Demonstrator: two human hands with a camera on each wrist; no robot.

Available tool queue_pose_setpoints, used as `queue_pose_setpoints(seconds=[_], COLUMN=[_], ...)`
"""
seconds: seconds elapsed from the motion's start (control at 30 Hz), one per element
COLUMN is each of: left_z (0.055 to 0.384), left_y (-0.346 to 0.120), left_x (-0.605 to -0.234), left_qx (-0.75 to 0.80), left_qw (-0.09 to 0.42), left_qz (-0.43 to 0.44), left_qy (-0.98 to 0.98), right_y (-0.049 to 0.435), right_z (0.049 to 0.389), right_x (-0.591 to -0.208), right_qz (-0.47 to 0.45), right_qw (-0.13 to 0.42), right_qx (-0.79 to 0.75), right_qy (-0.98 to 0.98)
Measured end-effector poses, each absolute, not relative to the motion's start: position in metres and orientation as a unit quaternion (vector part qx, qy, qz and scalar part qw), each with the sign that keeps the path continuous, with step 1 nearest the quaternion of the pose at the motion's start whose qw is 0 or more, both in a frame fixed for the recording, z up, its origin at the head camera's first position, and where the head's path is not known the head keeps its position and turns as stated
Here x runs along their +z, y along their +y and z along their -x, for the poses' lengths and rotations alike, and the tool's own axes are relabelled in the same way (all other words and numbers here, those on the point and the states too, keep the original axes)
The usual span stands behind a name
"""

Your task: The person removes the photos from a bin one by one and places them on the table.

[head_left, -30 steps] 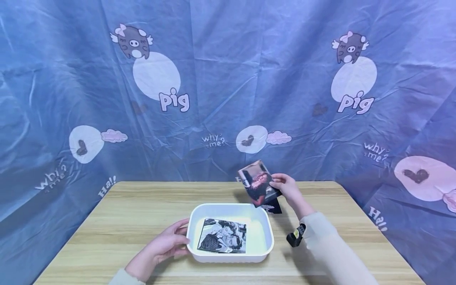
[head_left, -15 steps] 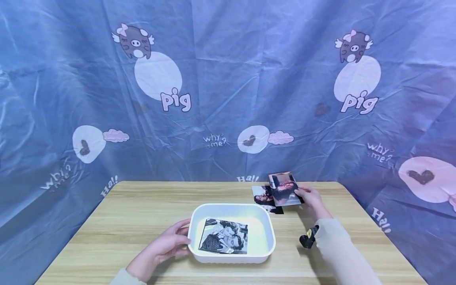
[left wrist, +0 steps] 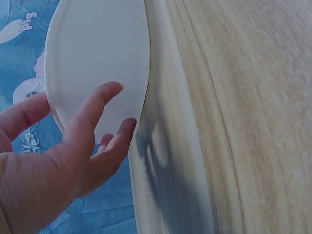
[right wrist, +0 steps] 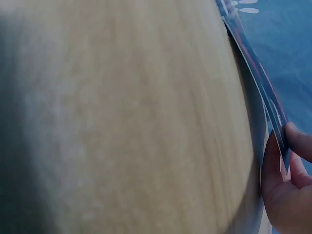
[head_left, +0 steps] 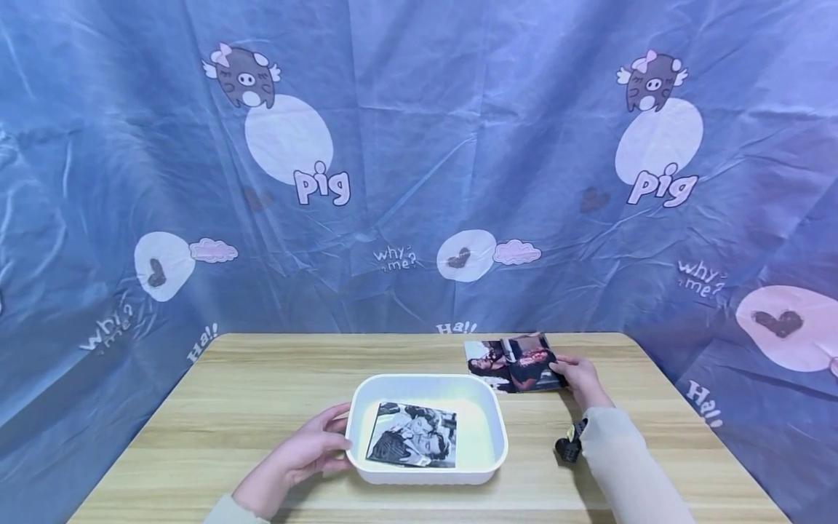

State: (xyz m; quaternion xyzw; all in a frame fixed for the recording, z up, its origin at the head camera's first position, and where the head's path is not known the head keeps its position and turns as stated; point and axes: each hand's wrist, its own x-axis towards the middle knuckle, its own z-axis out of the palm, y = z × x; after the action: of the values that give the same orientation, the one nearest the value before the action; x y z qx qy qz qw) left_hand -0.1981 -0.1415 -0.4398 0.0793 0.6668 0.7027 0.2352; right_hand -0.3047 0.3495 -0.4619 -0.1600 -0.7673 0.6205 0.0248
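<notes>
Head view: on the wooden table [head_left: 262,397], the right hand [head_left: 581,378] pinches the right edge of the held photo [head_left: 532,364]. That photo is just beyond the far right corner of the white tub [head_left: 428,477], its left part over the lower photo [head_left: 486,362]. The left hand [head_left: 319,442] touches the tub's left end, thumb at the rim; the grey photo [head_left: 414,437] lies inside. The likeliest trouble, I judge, is the lower photo getting dragged askew, because the held photo overlaps it and any sideways pull could carry it along. The held photo is thin, squarish and mostly dark, with a red-and-pink patch and paler tones along its top.

Left wrist view: the left hand is loosely spread against the tub's end, without a firm grip. A knock could shift the tub, which I would guess is light. Its wall is smooth, plain and white.

Right wrist view: thumb and fingers pinch the held photo between its two faces. It shows nearly edge-on, tilted, and seems raised off the table by the hand. Released at that angle, it might slip out of line. It looks stiff and straight; little of its picture shows from here.
</notes>
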Motion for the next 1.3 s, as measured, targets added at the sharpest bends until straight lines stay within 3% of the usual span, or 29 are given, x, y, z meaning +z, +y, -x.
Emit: queue_pose_setpoints(seconds=[0.2,0.47,0.67,0.97,1.3], left_z=[0.197,0.198,0.198,0.200,0.199], left_y=[-0.142,-0.140,-0.140,-0.142,-0.141], left_x=[-0.439,-0.440,-0.441,-0.438,-0.439], left_qx=[0.703,0.704,0.703,0.699,0.699], left_qw=[0.237,0.239,0.236,0.234,0.237], left_qz=[-0.075,-0.076,-0.077,-0.078,-0.079], left_qy=[0.667,0.664,0.667,0.671,0.670], right_y=[0.346,0.343,0.345,0.341,0.299], right_z=[0.306,0.304,0.302,0.305,0.305], right_x=[-0.467,-0.463,-0.454,-0.422,-0.396], right_qz=[0.181,0.205,0.203,0.145,0.057], right_qw=[0.075,0.091,0.064,0.002,0.003], right_qx=[0.555,0.494,0.450,0.599,0.596], right_qy=[-0.808,-0.840,-0.867,-0.788,-0.801])
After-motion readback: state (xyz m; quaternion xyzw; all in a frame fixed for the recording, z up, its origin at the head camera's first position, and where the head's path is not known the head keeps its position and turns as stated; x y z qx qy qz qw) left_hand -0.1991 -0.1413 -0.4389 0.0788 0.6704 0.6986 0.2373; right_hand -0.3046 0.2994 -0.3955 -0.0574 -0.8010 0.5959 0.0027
